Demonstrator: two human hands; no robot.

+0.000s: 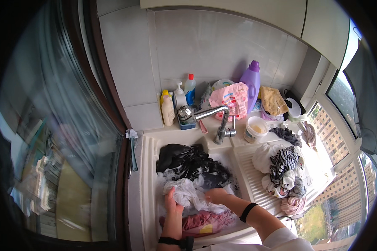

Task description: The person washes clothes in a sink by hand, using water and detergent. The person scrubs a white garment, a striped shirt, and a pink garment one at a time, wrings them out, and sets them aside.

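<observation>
A wet white cloth garment (pixel 188 192) is bunched between my hands in the laundry sink (pixel 149 188). My left hand (pixel 172 200) grips its left end, with the palm partly turned up. On the right side, my right hand (pixel 216 196) is closed on the cloth, its fingers partly hidden by the folds. Black clothing (pixel 188 160) floats in sudsy water behind the white garment. Closer to me, a dusty-red garment (pixel 204 221) with a yellow patch lies in the water under my forearms.
A chrome faucet (pixel 221 125) rises behind the sink. Wrung clothes (pixel 284 169) are piled on the ribbed washboard (pixel 251 175). Bottles, a purple detergent jug (pixel 250 84), a pink bag (pixel 231 98) and a white tub (pixel 256 129) line the back. A scrub brush (pixel 133 149) lies on the left ledge.
</observation>
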